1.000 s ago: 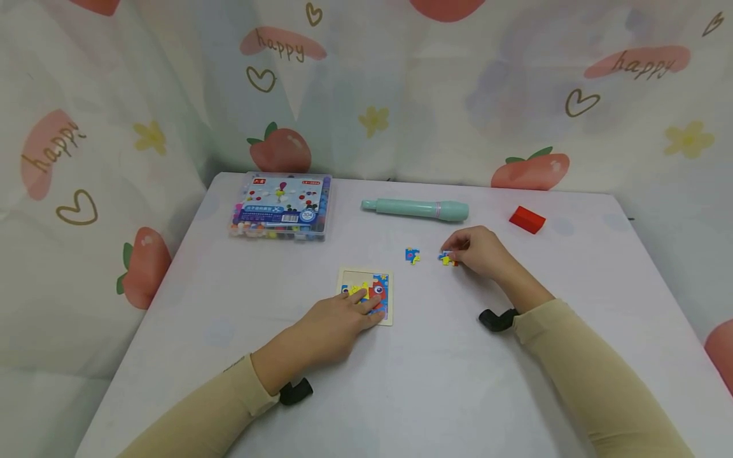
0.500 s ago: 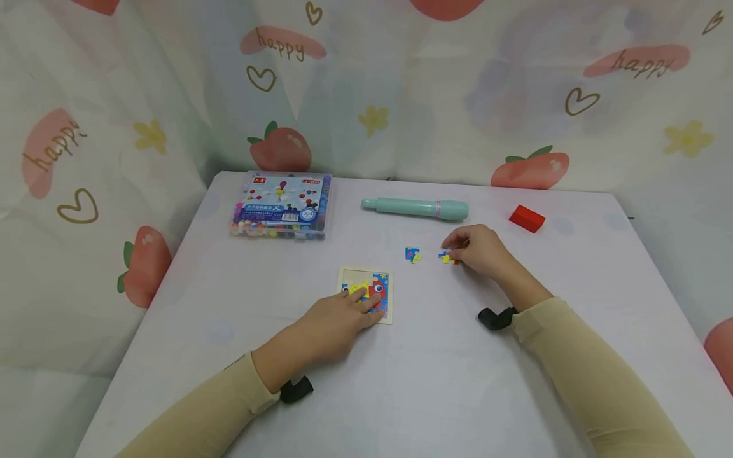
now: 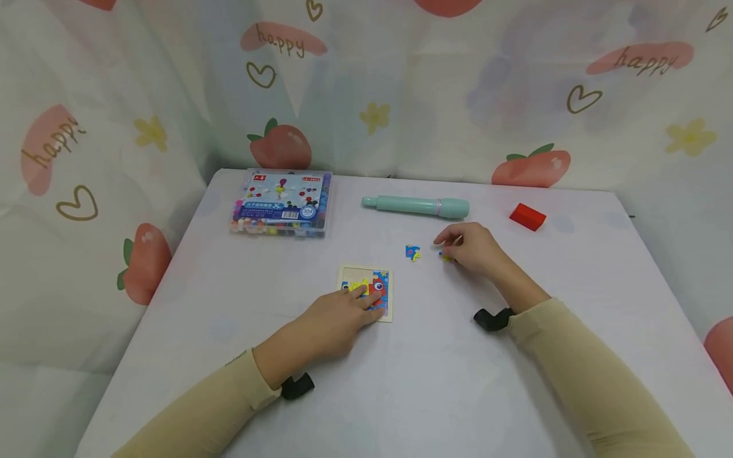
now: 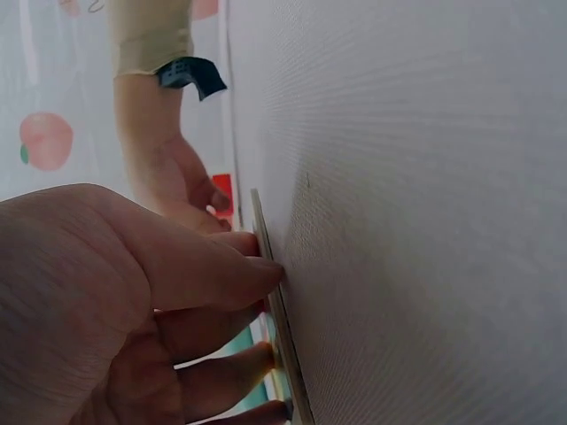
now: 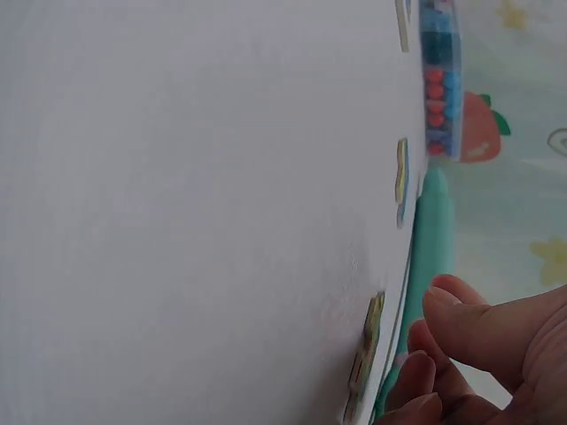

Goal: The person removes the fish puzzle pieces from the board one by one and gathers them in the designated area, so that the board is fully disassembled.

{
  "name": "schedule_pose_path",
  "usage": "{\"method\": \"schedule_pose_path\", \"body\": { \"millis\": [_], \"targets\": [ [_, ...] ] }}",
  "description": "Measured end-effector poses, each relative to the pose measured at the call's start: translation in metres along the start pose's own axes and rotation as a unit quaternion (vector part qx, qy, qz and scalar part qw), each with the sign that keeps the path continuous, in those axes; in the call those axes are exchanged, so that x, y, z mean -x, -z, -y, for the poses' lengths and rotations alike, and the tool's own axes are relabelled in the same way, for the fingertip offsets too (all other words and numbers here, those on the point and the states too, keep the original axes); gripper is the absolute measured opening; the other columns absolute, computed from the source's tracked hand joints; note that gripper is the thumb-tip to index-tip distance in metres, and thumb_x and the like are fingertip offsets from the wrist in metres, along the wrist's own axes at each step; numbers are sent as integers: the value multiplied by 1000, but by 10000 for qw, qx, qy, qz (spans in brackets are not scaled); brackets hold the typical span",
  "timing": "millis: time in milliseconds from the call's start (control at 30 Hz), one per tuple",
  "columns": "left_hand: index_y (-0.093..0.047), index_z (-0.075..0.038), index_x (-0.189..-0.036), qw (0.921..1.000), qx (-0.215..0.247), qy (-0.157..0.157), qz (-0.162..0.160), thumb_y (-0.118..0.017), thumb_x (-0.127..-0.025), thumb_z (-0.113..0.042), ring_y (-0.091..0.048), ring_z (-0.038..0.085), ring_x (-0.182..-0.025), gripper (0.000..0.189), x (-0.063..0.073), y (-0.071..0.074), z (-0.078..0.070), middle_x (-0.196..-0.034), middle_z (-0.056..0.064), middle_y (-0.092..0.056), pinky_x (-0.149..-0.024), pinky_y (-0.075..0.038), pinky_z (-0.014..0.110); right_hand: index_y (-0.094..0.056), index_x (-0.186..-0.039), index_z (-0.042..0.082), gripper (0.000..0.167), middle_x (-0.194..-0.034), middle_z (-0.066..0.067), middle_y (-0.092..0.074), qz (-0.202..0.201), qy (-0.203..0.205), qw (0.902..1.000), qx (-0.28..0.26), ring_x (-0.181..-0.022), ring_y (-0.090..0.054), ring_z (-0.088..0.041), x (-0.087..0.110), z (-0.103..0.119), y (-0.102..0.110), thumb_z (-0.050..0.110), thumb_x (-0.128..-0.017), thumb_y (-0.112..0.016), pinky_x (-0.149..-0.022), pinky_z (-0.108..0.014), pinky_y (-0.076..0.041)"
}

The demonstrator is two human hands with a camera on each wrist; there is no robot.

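In the head view my left hand rests on a small wooden jigsaw puzzle board, its spread fingers over a red, blue and yellow picture. The left wrist view shows the thumb against the board's edge. My right hand is over a puzzle piece, which its fingers mostly hide from above. In the right wrist view that piece lies at the table surface, with the thumb apart from it; finger contact is unclear. Another blue and yellow puzzle piece lies left of the right hand.
Toward the back left stands a clear plastic box of colourful beads with a printed label. A mint-green tube-shaped object lies behind the loose pieces. To its right sits a red block. Printed curtains hang behind the white table.
My right hand has shifted slightly left, its fingers now covering more of the puzzle piece beneath. The left hand stays on the puzzle board.
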State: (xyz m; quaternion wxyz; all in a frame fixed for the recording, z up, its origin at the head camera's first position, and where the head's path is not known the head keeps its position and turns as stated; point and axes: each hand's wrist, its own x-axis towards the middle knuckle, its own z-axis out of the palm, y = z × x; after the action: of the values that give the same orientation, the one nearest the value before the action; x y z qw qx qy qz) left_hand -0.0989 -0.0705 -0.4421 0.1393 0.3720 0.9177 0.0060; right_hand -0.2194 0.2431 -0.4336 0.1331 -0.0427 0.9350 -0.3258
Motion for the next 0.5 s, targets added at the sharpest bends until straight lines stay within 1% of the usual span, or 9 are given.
{"method": "schedule_pose_path", "body": {
  "millis": [67, 133, 267, 500],
  "targets": [
    [-56, -30, -158, 10000, -22, -3, 1, -56, -107, -14, -44, 29, -160, 54, 0, 0, 0, -174, -3, -41, -128, -41, 48, -80, -117, 13, 19, -107, -12, -68, 49, 198, 9998, 9, -97, -59, -29, 1, 6, -6, 8, -101, -71, -78, -32, -53],
    [-56, -29, -159, 10000, -52, -9, -16, -55, -108, -15, -43, 29, -160, 53, 0, 0, -1, -174, -3, -40, -128, -41, 48, -81, -114, 14, 19, -104, -10, -70, 82, 482, 9988, 67, -95, -60, -28, 2, 13, -12, 7, -99, -73, -79, -33, -52],
    [-56, -28, -159, 9999, -95, -17, -45, -54, -109, -17, -43, 28, -160, 51, -1, 0, -3, -174, -3, -40, -129, -40, 48, -82, -110, 14, 19, -99, -7, -73, 227, 974, 9949, 136, -90, -61, -25, 6, 27, -28, 4, -96, -75, -80, -33, -50],
    [-58, -28, -157, 9998, -162, -37, -78, -57, -108, -19, -44, 28, -159, 50, -1, 0, -2, -173, -3, -42, -128, -42, 47, -82, -109, 17, 20, -97, -3, -72, 710, 1436, 9870, 162, -85, -61, -20, 13, 56, -54, 3, -97, -74, -78, -32, -51]
  ]
}}
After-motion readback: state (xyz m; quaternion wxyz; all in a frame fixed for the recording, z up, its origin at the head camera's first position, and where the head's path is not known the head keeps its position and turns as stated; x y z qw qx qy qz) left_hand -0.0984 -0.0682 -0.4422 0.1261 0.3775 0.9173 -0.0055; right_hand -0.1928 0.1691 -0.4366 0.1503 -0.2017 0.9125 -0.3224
